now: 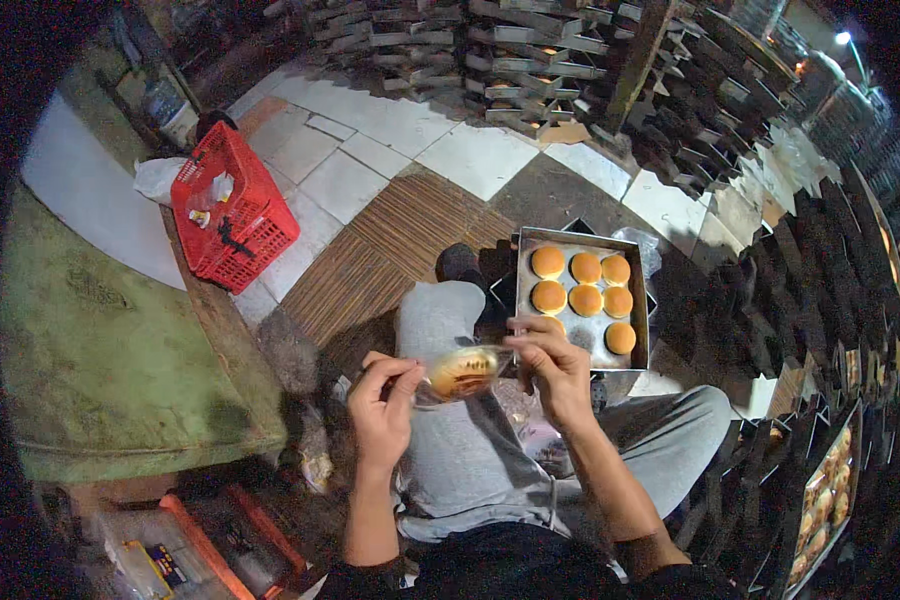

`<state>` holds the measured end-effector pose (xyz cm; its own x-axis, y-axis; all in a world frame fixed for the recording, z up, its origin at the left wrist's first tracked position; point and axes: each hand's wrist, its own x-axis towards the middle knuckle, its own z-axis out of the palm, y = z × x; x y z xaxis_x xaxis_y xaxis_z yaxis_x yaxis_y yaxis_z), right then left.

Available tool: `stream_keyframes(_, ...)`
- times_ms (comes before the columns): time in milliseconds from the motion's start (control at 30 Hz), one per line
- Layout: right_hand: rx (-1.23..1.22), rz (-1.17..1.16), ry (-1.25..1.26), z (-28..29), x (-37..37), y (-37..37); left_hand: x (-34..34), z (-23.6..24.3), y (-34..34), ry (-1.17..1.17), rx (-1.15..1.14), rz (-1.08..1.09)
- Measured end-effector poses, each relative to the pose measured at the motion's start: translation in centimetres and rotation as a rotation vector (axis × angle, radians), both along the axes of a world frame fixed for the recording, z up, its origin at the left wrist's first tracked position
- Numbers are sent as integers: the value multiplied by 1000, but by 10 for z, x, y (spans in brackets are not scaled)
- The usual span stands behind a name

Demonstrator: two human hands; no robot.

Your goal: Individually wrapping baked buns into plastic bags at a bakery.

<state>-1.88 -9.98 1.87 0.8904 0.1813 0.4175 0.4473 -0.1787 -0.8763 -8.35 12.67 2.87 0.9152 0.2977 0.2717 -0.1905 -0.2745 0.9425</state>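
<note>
Between my hands, above my lap, hangs a bun in a clear printed plastic bag, slightly blurred. My left hand pinches the bag's left end between thumb and fingers. At the bag's right end, my right hand closes thumb and fingers on the plastic. Just beyond my right hand is a square metal baking tray with several round golden buns in it. My right hand and its fingers partly cover one bun at the tray's near left.
A red plastic basket with small packets inside stands at the left, beside a green surface. Stacked dark trays line the far side and right. A tray of packed buns is at lower right, orange-edged crates at lower left.
</note>
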Motion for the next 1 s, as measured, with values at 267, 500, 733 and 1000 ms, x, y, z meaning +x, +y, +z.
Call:
stream_keyframes(267, 349, -10, 633, 22, 9, 8, 20, 22, -12, -69, 83, 62)
stream_keyframes(500, 650, 193, 878, -44, 20, 18, 13, 11, 4, 216, -9, 173)
stream_keyframes(733, 593, 171, 781, -19, 24, 8, 13, 19, -8, 123, -109, 153)
stream_keyframes(1000, 539, 306, 951, -68, 38, 31, 16, 3, -2, 83, 235, 290)
